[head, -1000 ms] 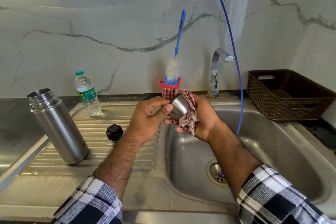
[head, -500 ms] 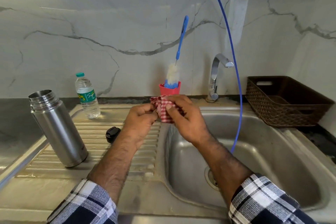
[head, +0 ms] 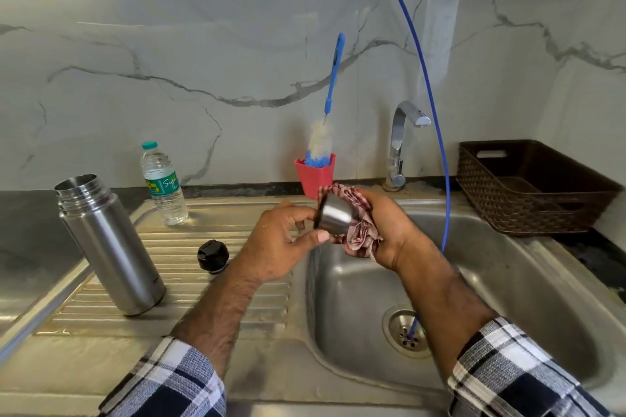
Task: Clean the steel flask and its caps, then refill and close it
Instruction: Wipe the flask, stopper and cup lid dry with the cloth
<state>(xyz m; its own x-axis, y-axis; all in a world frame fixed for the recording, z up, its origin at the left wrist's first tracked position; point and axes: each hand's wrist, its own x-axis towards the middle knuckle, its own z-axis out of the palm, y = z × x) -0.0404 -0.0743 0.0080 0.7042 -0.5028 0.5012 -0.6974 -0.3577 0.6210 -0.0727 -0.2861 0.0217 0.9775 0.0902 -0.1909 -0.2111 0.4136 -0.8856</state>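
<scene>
At frame centre, above sink [head: 508, 267] edge: right hand [head: 389, 230] clutches checked cloth [head: 359, 234] wrapped round steel cup cap [head: 335, 217]; left hand [head: 281, 244] pinches cap rim with thumb and fingers. Left of frame: open steel flask [head: 108, 244] upright on drainboard [head: 203, 281], black inner cap [head: 212, 256] beside it, water bottle [head: 164, 184] behind.

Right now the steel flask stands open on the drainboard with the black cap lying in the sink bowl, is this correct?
Not quite. The head view shows the black cap lying on the drainboard, beside the steel flask, not in the sink bowl. The flask does stand open there.
</scene>
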